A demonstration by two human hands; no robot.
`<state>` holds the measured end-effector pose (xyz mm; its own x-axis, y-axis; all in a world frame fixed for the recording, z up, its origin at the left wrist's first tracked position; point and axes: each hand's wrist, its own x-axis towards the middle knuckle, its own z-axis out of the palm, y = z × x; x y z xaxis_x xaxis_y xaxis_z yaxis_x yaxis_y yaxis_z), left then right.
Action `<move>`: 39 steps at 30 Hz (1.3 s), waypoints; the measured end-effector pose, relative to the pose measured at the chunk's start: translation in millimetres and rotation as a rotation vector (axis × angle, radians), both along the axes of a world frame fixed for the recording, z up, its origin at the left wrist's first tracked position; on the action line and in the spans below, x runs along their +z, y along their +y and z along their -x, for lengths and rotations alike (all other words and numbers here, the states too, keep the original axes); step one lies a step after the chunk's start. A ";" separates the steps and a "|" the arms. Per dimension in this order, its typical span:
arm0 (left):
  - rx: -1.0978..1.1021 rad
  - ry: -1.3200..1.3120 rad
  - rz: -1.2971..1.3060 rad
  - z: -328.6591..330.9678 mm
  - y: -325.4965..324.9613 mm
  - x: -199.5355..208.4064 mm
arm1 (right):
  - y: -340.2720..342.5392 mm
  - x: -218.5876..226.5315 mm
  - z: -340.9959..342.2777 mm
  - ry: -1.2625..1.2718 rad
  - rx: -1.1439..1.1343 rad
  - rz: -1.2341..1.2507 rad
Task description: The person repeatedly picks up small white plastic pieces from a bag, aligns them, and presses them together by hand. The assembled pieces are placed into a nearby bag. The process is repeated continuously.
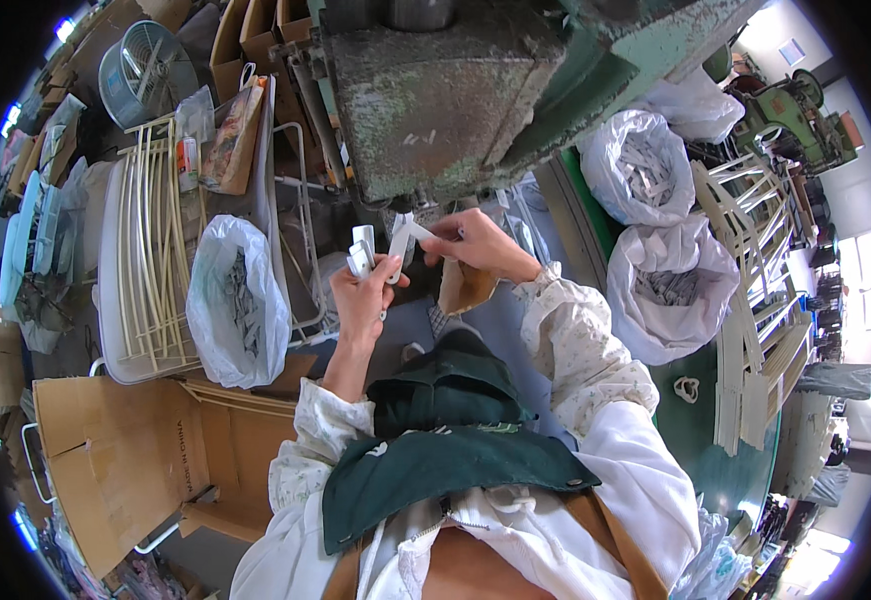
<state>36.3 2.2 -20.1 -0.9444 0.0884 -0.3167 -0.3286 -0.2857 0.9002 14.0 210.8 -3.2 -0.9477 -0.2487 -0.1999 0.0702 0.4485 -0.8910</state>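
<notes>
My left hand (358, 308) is closed around several small white bracket-like pieces (361, 252), which stick up past the thumb. Just to its right, my right hand (485, 246) pinches the end of a bent white strip (401, 246). The other end of this strip lies near the left fingertips, and I cannot tell whether they touch it. Both hands are beneath the head of a worn green press machine (435, 110), close to its lower tip. A brownish piece (467, 287) shows under my right hand; what it is I cannot make out.
To the left stand a plastic-lined bag of grey metal pieces (240, 300), a tub with cream rods (150, 260) and an open cardboard box (120, 450). At right, two more lined bags (637, 165) of metal strips sit beside stacked cream frames (755, 330).
</notes>
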 end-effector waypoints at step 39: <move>-0.212 -0.069 -0.161 -21.7 18.1 -0.9 | 1.8 -18.9 -22.6 -0.135 -0.626 0.941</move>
